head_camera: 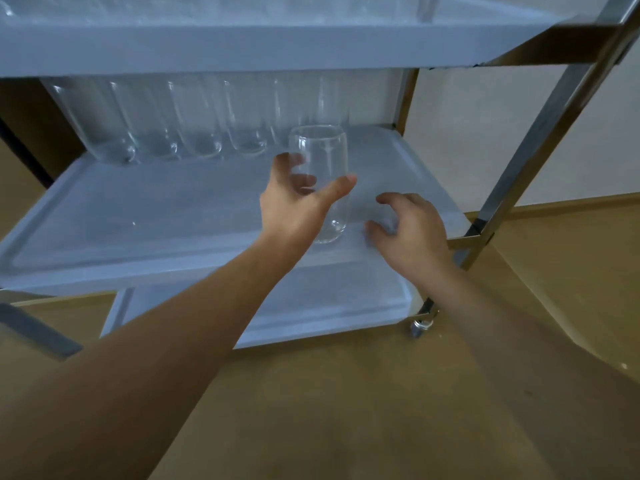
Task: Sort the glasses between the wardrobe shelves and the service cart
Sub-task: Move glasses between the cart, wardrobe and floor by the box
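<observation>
- While the left hand [294, 206] curls round a clear glass [322, 181], its thumb lies along the near right side of the glass and its fingers show through the glass wall from the far side.
- That glass stands upright on the middle shelf [156, 209] of the service cart [554, 109], towards the right half of the shelf.
- Just right of the glass, the right hand [408, 230] hovers with fingers spread and loosely bent, holding nothing; whether its fingertips touch the shelf I cannot tell.
- Along the far edge of the same shelf a row of clear glasses [187, 123] stands side by side, from the far left to about the middle.
- Above, the top shelf [242, 46] of the cart spans the view, and blurred glass shapes sit on it.
- Below, the bottom shelf [311, 306] shows between the forearms, with a castor wheel [420, 325] at its near right corner.
- Brown flooring [346, 410] lies under the cart, and a pale wall [467, 133] stands behind it on the right.
</observation>
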### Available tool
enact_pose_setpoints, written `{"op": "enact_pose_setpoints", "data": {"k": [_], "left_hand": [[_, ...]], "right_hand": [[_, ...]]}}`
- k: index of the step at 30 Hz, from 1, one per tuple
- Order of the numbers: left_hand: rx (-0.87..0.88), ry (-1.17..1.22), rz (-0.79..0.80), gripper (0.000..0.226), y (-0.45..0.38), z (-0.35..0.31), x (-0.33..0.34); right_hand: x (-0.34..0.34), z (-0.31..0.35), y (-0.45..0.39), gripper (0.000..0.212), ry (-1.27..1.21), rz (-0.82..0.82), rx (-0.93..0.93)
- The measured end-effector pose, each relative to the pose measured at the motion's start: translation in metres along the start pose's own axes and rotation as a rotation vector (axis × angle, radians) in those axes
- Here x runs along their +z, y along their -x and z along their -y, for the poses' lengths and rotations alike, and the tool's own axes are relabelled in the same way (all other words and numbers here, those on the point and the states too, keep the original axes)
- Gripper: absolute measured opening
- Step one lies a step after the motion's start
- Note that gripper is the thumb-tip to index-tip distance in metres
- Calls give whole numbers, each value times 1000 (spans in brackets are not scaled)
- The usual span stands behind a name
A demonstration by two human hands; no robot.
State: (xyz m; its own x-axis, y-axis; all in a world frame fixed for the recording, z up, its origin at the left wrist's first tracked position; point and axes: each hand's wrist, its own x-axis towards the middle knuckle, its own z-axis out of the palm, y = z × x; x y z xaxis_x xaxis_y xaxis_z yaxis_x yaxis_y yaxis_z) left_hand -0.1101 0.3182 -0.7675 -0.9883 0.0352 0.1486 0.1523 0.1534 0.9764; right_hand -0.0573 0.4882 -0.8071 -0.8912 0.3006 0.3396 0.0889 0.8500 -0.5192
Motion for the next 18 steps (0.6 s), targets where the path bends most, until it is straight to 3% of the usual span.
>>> {"op": "enact_pose_setpoints", "data": {"k": [6, 13, 16, 18], "left_hand": [[91, -34, 17, 76, -26, 13, 12], [125, -42, 126, 85, -41, 21, 23], [121, -26, 175, 92, -45, 26, 4], [161, -8, 126, 81, -51, 35, -15]], "right_hand": [[3, -4, -10, 54, -104, -29, 32], [16, 17, -17, 111, -240, 61, 70], [28, 32, -25, 124, -372, 48, 93], [37, 40, -31, 121, -418, 28, 72]]}}
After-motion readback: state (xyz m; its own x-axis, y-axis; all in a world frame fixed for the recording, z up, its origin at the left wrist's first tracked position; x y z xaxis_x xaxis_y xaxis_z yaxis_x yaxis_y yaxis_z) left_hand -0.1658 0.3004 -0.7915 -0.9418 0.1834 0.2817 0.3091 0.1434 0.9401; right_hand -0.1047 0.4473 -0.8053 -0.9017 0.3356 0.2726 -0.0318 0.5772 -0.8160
